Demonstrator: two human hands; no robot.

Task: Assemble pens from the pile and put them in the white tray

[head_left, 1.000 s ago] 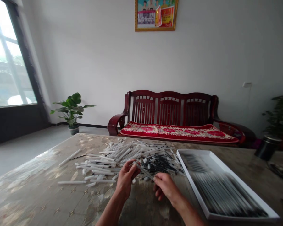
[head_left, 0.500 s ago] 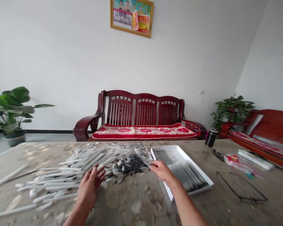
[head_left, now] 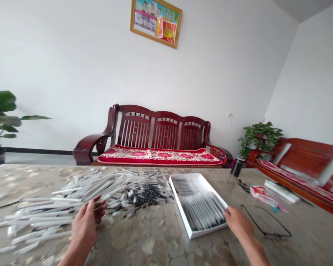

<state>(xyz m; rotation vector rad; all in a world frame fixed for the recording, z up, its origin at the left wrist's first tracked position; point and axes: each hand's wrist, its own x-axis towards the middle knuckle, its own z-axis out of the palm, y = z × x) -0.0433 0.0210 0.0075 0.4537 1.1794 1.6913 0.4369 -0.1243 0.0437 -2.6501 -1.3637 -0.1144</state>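
My right hand (head_left: 240, 222) is at the right side of a shallow white box (head_left: 180, 213), its thumb and fingers closed on the box's edge. Inside the box, slim translucent pens with dark tips (head_left: 204, 210) lie side by side in rows. My left hand (head_left: 84, 225) hovers by the near side of a loose pile of white pen barrels (head_left: 100, 186), fingers loosely curved and apart, with nothing seen in them. Between the pile and the box lies a heap of small black and clear pen parts (head_left: 144, 194).
Right of the box are black-framed glasses (head_left: 276, 234), a dark cylinder (head_left: 237, 167), a pink-and-red plastic packet (head_left: 263, 194) and a long white box (head_left: 282, 191). Beyond the stone-patterned table (head_left: 155, 240) stands a wooden bench with a red cushion (head_left: 161, 156).
My right hand has moved from beside the pen parts, left of the box, to the box's right edge. My left hand stays by the pile. The view has turned to the right.
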